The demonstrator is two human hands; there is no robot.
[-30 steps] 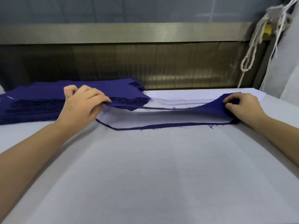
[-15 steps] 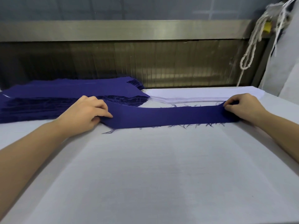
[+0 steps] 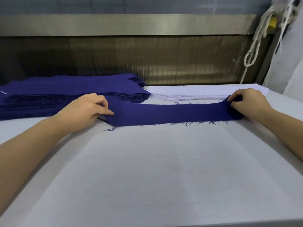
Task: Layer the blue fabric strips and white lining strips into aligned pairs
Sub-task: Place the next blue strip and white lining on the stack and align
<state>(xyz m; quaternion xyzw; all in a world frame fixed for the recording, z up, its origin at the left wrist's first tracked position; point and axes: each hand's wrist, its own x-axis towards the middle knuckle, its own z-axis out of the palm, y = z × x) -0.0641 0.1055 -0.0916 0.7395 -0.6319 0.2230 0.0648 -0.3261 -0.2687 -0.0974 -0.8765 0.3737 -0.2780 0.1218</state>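
One blue fabric strip (image 3: 172, 113) with frayed edges lies stretched across the white table (image 3: 150, 169), left to right. My left hand (image 3: 85, 110) pinches its left end, and my right hand (image 3: 247, 102) grips its right end with curled fingers. Behind the left hand sits a thick stack of blue strips (image 3: 54, 94). A low stack of white lining strips (image 3: 193, 94) lies behind the held strip, toward the right. Any lining under the held strip is hidden.
A metal machine housing with a ribbed panel (image 3: 147, 63) runs along the table's far edge. White cords (image 3: 255, 45) hang at the upper right beside a pale cloth-covered shape (image 3: 288, 66).
A second ago the blue strip was lifted and folded back, showing white lining beneath. It has since been laid flat over the lining, and both hands keep hold of its ends.
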